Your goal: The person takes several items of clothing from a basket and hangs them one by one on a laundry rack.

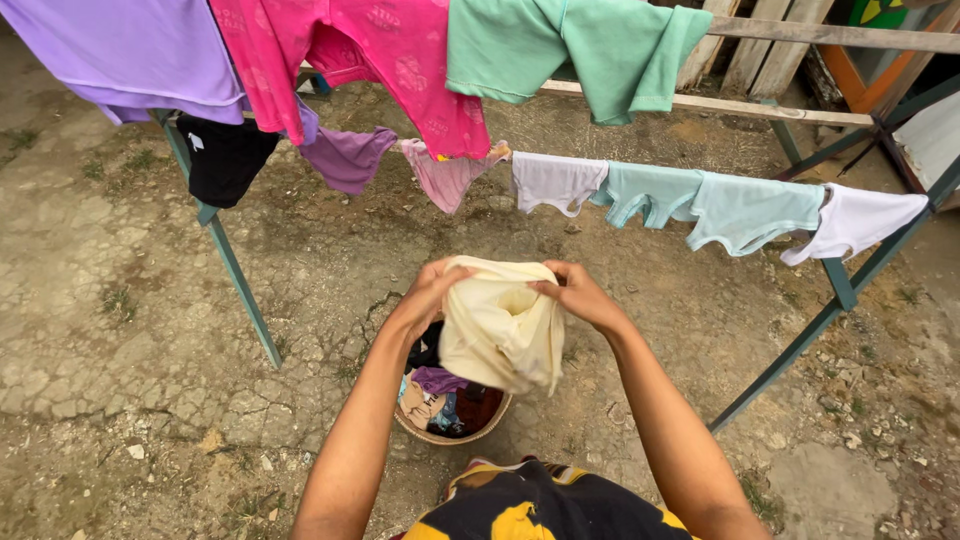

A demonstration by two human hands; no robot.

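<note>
Both your arms are raised in front of you, hands meeting at chest height.

Your left arm comes up from the lower left, bare, elbow bent, forearm angled up and inward; your left hand has its wrist cocked and its fingers curled closed in a grip, thumb side toward you. Your right arm rises from the lower right in a mirrored line, forearm angled up and to the left, wrist nearly straight. Your right hand is turned palm down, fingers bent and pinched closed, fingertips pointing toward your left hand. The two hands sit level with each other, near but not touching.
</note>
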